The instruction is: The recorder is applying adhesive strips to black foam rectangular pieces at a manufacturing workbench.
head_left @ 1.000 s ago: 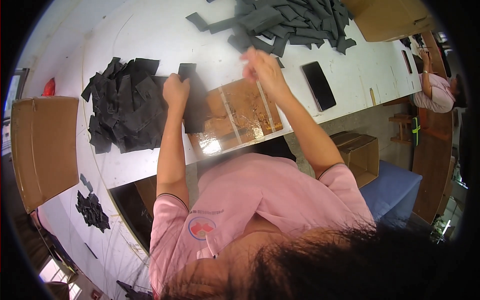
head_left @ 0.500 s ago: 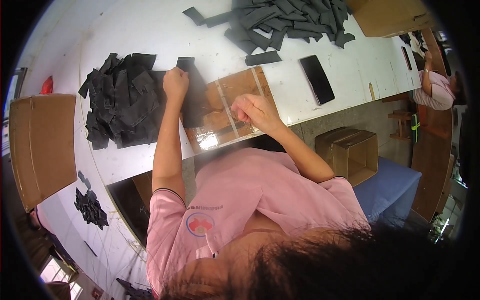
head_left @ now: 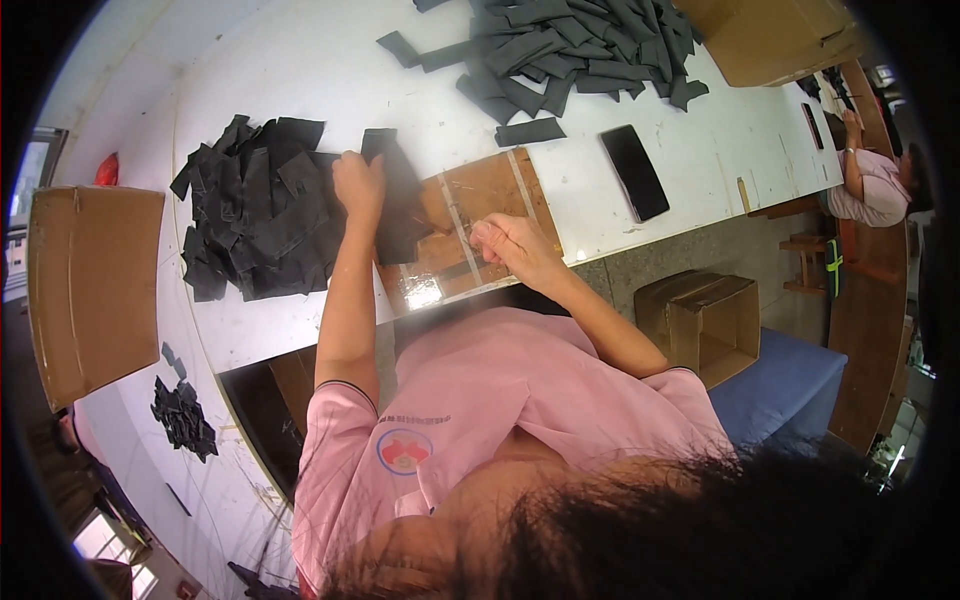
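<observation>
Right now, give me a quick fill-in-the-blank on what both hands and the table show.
The left hand presses a black piece onto the ___ board.
The right hand is over the board's ___ edge.
The phone lies to the ___ of the board.
Missing words: brown; near; right.

2 hands (head_left: 358,186), 2 black fabric piles (head_left: 255,215), 1 board (head_left: 480,225), 1 phone (head_left: 635,172), 3 boxes (head_left: 92,285)

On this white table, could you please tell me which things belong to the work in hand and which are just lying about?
In use: left hand pressing a black piece; right hand on the brown board; dark stack.
Lying about: black phone, cardboard boxes, grey strips.
</observation>
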{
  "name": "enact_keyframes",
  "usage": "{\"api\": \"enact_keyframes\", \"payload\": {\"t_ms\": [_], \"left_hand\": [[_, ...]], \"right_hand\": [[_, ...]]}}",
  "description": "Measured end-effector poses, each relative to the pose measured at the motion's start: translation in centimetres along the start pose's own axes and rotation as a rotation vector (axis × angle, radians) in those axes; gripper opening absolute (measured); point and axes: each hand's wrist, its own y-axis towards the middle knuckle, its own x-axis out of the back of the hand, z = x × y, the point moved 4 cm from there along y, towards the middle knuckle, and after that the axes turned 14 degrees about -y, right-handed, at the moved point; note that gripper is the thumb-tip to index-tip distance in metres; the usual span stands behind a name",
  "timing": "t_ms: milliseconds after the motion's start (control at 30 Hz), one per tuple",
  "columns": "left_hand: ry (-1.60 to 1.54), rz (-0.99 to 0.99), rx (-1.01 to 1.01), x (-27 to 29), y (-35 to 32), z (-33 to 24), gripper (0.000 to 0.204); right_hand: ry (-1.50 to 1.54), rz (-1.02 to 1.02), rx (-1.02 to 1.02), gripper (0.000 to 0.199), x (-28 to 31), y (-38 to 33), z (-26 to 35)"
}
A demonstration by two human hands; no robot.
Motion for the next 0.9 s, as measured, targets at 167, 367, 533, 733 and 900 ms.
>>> {"api": "enact_keyframes", "payload": {"t_ms": [167, 367, 533, 733, 900], "left_hand": [[-0.066, 0.085, 0.073, 0.0, 0.5, 0.2, 0.017], [-0.474, -0.159, -0.017, 4.3, 0.2, -0.4, 0.014], [-1.099, -0.206, -0.056, 12.7, -1.3, -3.5, 0.008], [-1.224, 0.441, 0.124, 15.9, -6.9, -7.6, 0.015], [-1.318, 0.578, 0.279, 13.1, -10.5, -9.1, 0.018]], "right_hand": [[-0.049, -0.002, 0.02, 0.041, -0.5, -0.1, 0.0], [-0.116, 0.015, 0.049, 0.036, -0.4, -0.5, 0.6], [-0.211, -0.129, 0.159, 0.023, 0.2, -1.3, 2.6], [-0.279, -0.242, 0.392, 0.024, -0.2, -2.5, 6.9], [0.002, -0.208, 0.274, 0.025, -2.4, -1.8, 5.5]]}}
